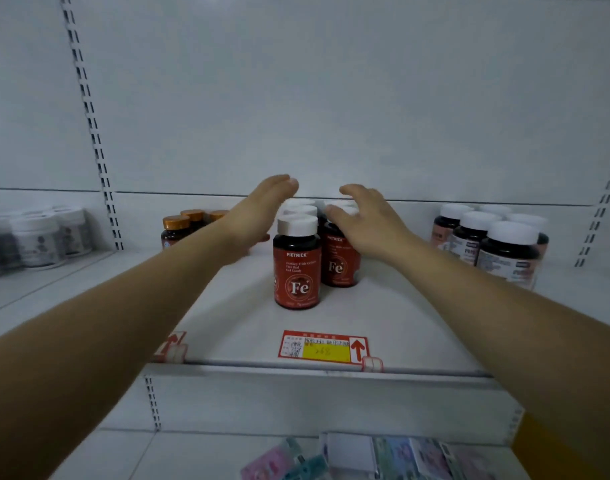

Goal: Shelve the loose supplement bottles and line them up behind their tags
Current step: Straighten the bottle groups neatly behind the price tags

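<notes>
Status: the Fe bottles [297, 268] are up on the shelf [435, 327]. They stand upright in two files running front to back, set back from the lip and roughly behind the red-and-yellow price tag [324, 346]. The left file's front bottle sits further forward than the right's, so the fronts aren't level.

We've got both hands bracketing the block.
- Left hand [258, 209]: grip flat, fingers straight and together, palm facing the left file, holding nothing. We read it as a paddle for squaring that side.
- Right hand [362, 223]: grip loosely spread, thumb and fingers over the white caps of the right file, closed around nothing. Our guess is it steadies the tops so nothing tips during a nudge.

The neighbours explain the care. Orange-capped amber bottles [178, 228] sit just left and dark white-capped bottles [504, 251] to the right, each group apart from ours.

Blind spots:
- The hands cover the rear caps, so we can't count either file. Probably three deep on the left, unconfirmed.
- We can't tell whether the left palm actually touches the bottles.
- A second tag [171, 344] at the lip is half behind the left forearm.
- The tag print is unreadable apart from the arrow.
- The white jars [36, 240] far left are blurred.
- The coloured packets [383, 459] on the lower shelf are cut off by the frame edge.
</notes>
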Demonstrator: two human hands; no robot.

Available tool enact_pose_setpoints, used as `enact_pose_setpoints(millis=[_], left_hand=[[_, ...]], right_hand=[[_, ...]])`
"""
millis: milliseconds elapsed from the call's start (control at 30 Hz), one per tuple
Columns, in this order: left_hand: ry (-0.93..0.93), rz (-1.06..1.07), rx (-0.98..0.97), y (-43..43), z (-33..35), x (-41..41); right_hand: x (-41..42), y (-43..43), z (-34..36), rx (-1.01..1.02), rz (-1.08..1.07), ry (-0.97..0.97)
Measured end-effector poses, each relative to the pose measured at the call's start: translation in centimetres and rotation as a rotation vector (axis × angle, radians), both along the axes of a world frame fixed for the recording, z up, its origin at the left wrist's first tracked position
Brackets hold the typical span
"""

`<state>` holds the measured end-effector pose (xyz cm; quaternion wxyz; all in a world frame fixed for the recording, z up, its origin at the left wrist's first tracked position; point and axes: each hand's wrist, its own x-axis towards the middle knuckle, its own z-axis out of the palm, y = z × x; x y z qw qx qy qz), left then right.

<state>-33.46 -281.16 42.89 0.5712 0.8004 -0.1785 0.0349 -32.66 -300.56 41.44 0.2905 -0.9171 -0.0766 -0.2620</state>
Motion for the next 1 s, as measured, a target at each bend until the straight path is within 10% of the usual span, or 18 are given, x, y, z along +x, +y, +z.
enact_pose_setpoints(millis=[1000], left_hand=[[-0.195,0.042,0.213,-1.1,-4.2,-3.4]], right_hand=[[-1.3,-0.7,-0.3,-0.068,0.031,0.123]])
